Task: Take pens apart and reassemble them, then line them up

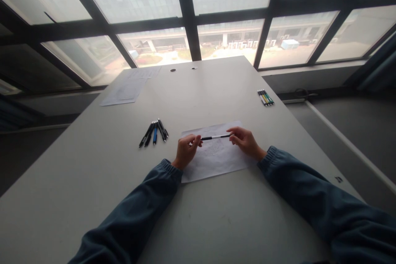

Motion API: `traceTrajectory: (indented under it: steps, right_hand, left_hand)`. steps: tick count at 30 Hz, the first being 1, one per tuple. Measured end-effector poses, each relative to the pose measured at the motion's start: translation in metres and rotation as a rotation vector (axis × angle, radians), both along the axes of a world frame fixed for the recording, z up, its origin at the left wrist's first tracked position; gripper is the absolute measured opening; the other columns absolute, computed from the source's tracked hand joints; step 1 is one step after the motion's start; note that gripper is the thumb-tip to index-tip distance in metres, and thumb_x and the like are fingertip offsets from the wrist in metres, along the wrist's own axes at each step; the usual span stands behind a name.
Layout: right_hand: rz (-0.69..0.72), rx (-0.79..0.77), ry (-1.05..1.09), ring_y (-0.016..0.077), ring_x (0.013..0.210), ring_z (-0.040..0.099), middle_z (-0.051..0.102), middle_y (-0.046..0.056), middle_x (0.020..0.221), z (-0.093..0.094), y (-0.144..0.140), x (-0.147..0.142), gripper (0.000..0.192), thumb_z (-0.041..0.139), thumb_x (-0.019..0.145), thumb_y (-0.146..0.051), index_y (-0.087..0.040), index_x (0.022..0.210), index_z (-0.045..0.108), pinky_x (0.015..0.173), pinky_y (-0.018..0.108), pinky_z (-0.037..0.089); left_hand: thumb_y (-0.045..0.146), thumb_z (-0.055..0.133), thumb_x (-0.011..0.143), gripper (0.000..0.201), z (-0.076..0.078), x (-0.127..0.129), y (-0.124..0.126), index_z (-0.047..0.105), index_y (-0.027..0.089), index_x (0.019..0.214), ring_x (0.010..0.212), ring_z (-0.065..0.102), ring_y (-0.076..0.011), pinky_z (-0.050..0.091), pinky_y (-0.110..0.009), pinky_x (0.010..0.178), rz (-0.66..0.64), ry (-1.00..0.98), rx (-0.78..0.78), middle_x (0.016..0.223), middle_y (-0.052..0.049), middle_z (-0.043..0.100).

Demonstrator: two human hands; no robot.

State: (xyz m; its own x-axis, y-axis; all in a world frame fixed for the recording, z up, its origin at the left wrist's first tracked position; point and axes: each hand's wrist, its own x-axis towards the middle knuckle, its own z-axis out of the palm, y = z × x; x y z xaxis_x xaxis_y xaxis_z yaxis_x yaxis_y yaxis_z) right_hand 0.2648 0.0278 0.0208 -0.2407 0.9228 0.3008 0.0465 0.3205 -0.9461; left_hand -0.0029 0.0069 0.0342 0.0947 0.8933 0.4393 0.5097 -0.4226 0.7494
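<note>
A thin black-and-white pen (215, 137) is held level between both hands, just above a sheet of white paper (216, 161) with faint pencil marks. My left hand (186, 150) pinches the pen's left end. My right hand (246, 141) pinches its right end. Both forearms wear dark blue sleeves and rest over the grey table (198, 214).
Several dark pens, one blue, lie fanned in a bunch (154, 133) left of the paper. Another small bunch of pens (265, 97) lies near the table's right edge. Loose paper sheets (126, 88) sit at the far left corner. Large windows stand beyond the table.
</note>
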Motion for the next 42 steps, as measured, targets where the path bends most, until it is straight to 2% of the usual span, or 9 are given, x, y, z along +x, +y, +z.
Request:
traceTrajectory:
  steps: [2,5,9,11,13,17,25,36,42]
  right_hand:
    - [0.014,0.021,-0.049,0.0125,0.057,0.059,0.067,0.002,0.071,0.000,-0.001,-0.001,0.034,0.074,0.081,-0.047,-0.018,0.098,0.072,0.055,0.025,0.050]
    - [-0.025,0.024,-0.060,0.0128,0.054,0.058,0.066,0.002,0.065,-0.001,0.000,-0.002,0.030,0.072,0.083,-0.046,-0.017,0.089,0.073,0.053,0.026,0.049]
    - [-0.088,0.009,-0.023,0.0130,0.053,0.059,0.067,0.002,0.064,-0.006,0.003,-0.001,0.030,0.071,0.084,-0.046,-0.017,0.088,0.073,0.051,0.026,0.049]
    - [-0.086,0.008,-0.024,0.0128,0.054,0.059,0.066,0.002,0.065,-0.008,0.003,0.000,0.030,0.070,0.084,-0.046,-0.016,0.089,0.073,0.051,0.025,0.049]
    - [-0.072,0.007,-0.024,0.0123,0.053,0.058,0.066,0.002,0.064,-0.009,0.003,0.000,0.029,0.070,0.084,-0.045,-0.016,0.089,0.073,0.051,0.025,0.048]
    - [-0.064,0.001,-0.015,0.0117,0.051,0.056,0.065,0.001,0.062,-0.008,0.001,-0.001,0.029,0.071,0.084,-0.044,-0.015,0.088,0.072,0.049,0.024,0.047]
    - [-0.052,0.007,-0.028,0.0114,0.051,0.054,0.062,0.001,0.061,-0.004,0.000,0.000,0.028,0.067,0.087,-0.043,-0.015,0.086,0.071,0.049,0.023,0.044]
    - [-0.011,0.034,-0.074,0.0098,0.051,0.047,0.054,-0.001,0.057,0.000,-0.002,0.002,0.039,0.058,0.094,-0.046,-0.016,0.070,0.062,0.050,0.023,0.038]
    - [-0.002,0.023,-0.072,0.0104,0.050,0.049,0.058,-0.001,0.060,-0.001,-0.001,0.002,0.033,0.063,0.089,-0.048,-0.016,0.081,0.067,0.048,0.023,0.040]
  left_hand:
    - [0.044,0.052,0.098,0.048,0.000,0.000,0.000,0.066,0.017,0.060,0.060,0.062,-0.0140,0.045,-0.027,0.063,-0.003,0.009,-0.002,0.064,-0.003,0.069]
    - [0.045,0.043,0.101,0.051,-0.001,-0.001,0.001,0.067,0.017,0.065,0.066,0.063,-0.0150,0.046,-0.028,0.068,-0.044,0.016,0.019,0.069,-0.004,0.068]
    - [0.050,0.031,0.103,0.049,-0.001,-0.004,0.003,0.067,0.017,0.103,0.084,0.063,-0.0182,0.048,-0.032,0.081,-0.074,0.108,0.097,0.088,-0.007,0.069]
    - [0.052,0.037,0.102,0.044,0.000,-0.005,0.004,0.060,0.018,0.118,0.090,0.062,-0.0190,0.049,-0.034,0.084,-0.086,0.192,0.133,0.097,-0.008,0.068]
    - [0.049,0.046,0.100,0.038,0.002,-0.005,0.004,0.057,0.020,0.121,0.091,0.061,-0.0195,0.049,-0.034,0.084,-0.102,0.268,0.176,0.100,-0.007,0.066]
    - [0.038,0.056,0.097,0.024,0.005,-0.004,0.004,0.058,0.020,0.114,0.094,0.061,-0.0216,0.050,-0.037,0.085,-0.139,0.385,0.250,0.099,-0.007,0.066]
    - [0.028,0.052,0.099,0.011,0.009,-0.003,0.004,0.060,0.020,0.101,0.087,0.057,-0.0197,0.048,-0.034,0.079,-0.174,0.447,0.291,0.093,-0.006,0.064]
    - [0.033,0.045,0.102,0.029,0.005,-0.005,0.005,0.054,0.019,0.078,0.072,0.048,-0.0174,0.040,-0.032,0.071,-0.267,0.480,0.295,0.075,-0.004,0.056]
    - [0.036,0.038,0.104,0.038,0.001,-0.005,0.004,0.048,0.019,0.071,0.065,0.044,-0.0157,0.038,-0.032,0.068,-0.317,0.370,0.219,0.068,-0.002,0.051]
